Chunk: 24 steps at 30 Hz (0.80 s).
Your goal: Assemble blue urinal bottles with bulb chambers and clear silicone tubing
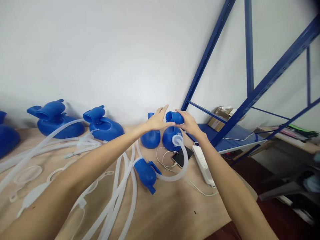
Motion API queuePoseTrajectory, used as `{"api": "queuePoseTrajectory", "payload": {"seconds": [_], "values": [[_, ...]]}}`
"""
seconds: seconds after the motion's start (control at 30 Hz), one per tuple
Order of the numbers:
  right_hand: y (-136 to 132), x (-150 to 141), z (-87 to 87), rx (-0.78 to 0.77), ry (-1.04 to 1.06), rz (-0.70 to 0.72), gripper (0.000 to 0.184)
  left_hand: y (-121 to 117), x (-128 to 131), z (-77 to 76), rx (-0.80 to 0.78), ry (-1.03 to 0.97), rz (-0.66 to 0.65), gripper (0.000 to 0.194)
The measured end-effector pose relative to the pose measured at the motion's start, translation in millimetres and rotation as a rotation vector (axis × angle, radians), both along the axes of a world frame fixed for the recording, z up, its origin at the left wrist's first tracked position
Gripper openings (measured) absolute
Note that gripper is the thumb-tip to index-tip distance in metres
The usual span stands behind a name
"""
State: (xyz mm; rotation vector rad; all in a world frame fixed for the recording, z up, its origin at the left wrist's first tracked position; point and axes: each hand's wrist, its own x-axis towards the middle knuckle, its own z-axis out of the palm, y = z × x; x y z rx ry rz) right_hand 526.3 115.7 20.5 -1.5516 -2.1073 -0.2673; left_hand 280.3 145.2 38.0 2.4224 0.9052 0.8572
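Observation:
My right hand [188, 122] is wrapped around a blue wide-mouthed plastic spout [173, 117], whose round opening faces left. Whether this spout is joined to the blue bottle [170, 138] just beneath it, I cannot tell. That bottle has a white cap [177, 140] with a clear hose [185, 163] curving from it. To the left of the spout, my left hand [160, 119] has its fingers stretched out, thumb pointing toward the spout's underside. Below my left hand stands another blue bottle [150, 138]. In front lies a blue handled urinal-like piece [145, 173] joined to hose.
Blue bottles [106, 128] line the wall at left, with several clear hoses [120, 193] across the wooden table [175, 210]. A phone [182, 156] on a white cable and a power strip [203, 165] lie at right. Blue metal shelving [215, 43] rises beyond.

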Motion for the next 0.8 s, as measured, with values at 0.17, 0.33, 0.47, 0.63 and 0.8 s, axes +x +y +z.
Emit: {"api": "queuePoseTrajectory", "payload": {"seconds": [0.17,0.33,0.47,0.63,0.8], "values": [[-28,-7,-7.2,0.068,0.283,0.098,0.100,-4,26,-6.6,-0.068,-0.203,0.037,0.057],[-48,0,-29.9,0.155,0.836,-0.063,0.059,-21,12,-6.9,-0.028,-0.394,0.131,0.042],[-43,-6,-51.7,-0.212,1.170,0.019,0.050,-33,7,-14.8,-0.085,-0.505,0.118,0.041],[-31,-19,-66.8,-0.129,1.460,0.177,0.045,-44,16,-33.0,-0.395,-0.705,0.054,0.060],[-34,-19,-74.8,-0.075,1.538,0.257,0.049,-41,24,-45.5,-0.458,-0.712,0.054,0.059]]}}
